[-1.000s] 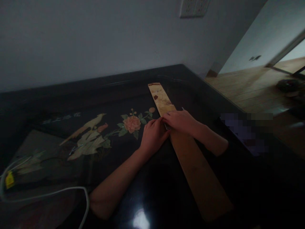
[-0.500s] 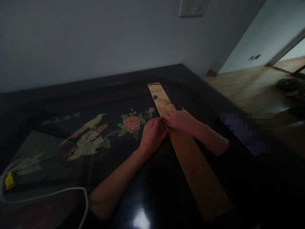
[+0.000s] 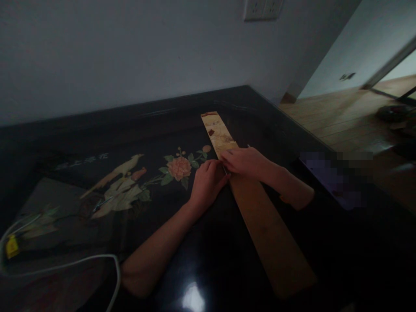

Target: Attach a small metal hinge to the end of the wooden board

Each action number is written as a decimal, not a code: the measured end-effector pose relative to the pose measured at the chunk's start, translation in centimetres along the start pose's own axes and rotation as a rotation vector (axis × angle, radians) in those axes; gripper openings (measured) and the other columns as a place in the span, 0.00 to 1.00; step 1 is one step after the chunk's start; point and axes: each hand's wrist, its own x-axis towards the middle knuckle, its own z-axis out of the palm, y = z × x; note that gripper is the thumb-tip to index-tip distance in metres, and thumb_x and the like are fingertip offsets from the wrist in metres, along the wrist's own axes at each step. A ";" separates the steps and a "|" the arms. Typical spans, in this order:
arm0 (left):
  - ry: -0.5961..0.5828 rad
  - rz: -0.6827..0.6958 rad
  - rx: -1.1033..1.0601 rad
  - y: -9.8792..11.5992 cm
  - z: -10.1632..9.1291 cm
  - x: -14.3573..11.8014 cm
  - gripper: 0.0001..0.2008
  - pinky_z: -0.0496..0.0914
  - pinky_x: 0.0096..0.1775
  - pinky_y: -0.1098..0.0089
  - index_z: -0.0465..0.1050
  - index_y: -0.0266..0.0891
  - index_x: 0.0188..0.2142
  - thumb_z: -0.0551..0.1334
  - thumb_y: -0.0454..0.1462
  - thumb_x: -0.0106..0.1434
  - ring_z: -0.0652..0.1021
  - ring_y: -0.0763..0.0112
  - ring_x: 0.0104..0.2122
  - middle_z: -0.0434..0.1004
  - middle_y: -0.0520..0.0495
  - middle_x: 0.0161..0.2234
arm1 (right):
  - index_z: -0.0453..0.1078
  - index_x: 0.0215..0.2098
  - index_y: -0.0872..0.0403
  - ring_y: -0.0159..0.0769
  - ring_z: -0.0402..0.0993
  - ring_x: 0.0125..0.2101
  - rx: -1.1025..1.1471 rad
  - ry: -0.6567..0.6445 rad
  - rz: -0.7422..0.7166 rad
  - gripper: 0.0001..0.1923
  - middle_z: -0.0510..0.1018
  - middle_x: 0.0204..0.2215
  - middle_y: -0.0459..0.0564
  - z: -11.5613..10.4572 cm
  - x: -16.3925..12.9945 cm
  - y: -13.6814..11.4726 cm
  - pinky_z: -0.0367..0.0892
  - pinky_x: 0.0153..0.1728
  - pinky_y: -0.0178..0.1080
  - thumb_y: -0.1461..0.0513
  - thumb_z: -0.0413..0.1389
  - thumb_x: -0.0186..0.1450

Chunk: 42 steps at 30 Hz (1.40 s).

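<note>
Left hand: the left hand (image 3: 208,182) curls at the board's left edge, thumb toward the near side; whether it pinches anything, I cannot tell.
Right hand: the right hand (image 3: 245,162) reaches across the board from the right, palm down, fingers bent at its left edge; their grip is hidden.
Meeting point: the fingertips of both hands come close together, perhaps touching, around a slim metallic piece (image 3: 226,171) at the board's left edge.
Board: the wooden board (image 3: 260,221) lies flat on the counter (image 3: 201,247), its long axis slanting from near right to far left.
Nearer hand: the right, over the board; the left is just beside it.
Board's ends: the far one is patterned and stops short of the wall (image 3: 130,52); the near one reaches toward the person.
Right side: dark counter surface, then a purple object (image 3: 325,177), partly blurred, near the counter's edge.
Left side: the floral decoration (image 3: 179,168), then a white cable (image 3: 81,259).
</note>
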 end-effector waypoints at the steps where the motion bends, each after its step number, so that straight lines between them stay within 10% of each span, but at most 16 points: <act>1: -0.002 -0.002 -0.001 0.0 0.0 0.0 0.16 0.67 0.49 0.59 0.66 0.39 0.48 0.63 0.38 0.61 0.72 0.60 0.48 0.72 0.43 0.48 | 0.65 0.47 0.56 0.43 0.76 0.39 0.001 0.008 0.011 0.13 0.78 0.40 0.54 0.0 0.0 0.0 0.55 0.25 0.35 0.58 0.46 0.70; 42: 0.002 0.002 0.000 -0.3 0.2 0.0 0.17 0.67 0.49 0.58 0.65 0.40 0.47 0.64 0.37 0.60 0.72 0.60 0.47 0.72 0.43 0.47 | 0.69 0.44 0.56 0.43 0.76 0.39 0.001 -0.017 0.001 0.14 0.78 0.39 0.55 0.7 0.1 -0.1 0.58 0.28 0.37 0.59 0.44 0.71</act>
